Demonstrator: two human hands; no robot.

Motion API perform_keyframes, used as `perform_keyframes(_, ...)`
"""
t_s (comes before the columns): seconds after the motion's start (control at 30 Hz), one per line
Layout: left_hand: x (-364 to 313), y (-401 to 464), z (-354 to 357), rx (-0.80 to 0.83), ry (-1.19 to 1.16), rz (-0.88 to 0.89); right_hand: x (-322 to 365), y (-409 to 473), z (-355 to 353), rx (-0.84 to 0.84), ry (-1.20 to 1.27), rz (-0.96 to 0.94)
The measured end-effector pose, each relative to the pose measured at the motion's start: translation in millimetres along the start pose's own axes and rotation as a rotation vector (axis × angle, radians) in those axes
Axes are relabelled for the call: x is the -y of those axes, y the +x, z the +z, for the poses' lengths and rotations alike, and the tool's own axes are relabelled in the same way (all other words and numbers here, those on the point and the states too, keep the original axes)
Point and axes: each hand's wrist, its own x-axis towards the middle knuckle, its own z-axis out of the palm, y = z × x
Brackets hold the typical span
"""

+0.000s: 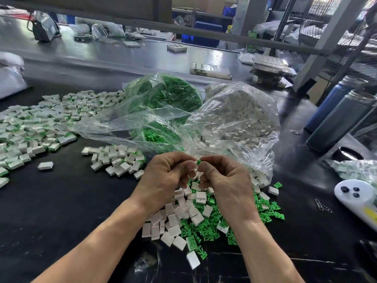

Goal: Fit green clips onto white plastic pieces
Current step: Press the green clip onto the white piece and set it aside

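My left hand [166,175] and my right hand [225,178] meet above a mixed heap of loose white plastic pieces [179,219] and green clips [208,231] on the black table. Between the fingertips of both hands a small green clip [198,161] shows, pinched from both sides. A white piece [198,175] sits lower between the curled fingers; which hand holds it I cannot tell. Behind the hands lie an open clear bag of green clips [169,94] and another of white pieces [238,117].
Fitted white-and-green pieces [36,123] spread over the table's left side, with a smaller pile [116,160] nearer the middle. Two dark metal flasks [338,121] stand at right. A white device with blue buttons [355,195] and paper clips [323,207] lie at front right.
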Motion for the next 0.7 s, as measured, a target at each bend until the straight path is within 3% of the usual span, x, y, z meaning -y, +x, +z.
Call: perform_keyframes(0.7, 0.9, 2.8, -1.5, -0.025, 0.019, -0.069, -6.0, 1.9, -2.8, 0.03, -0.224, -0.001)
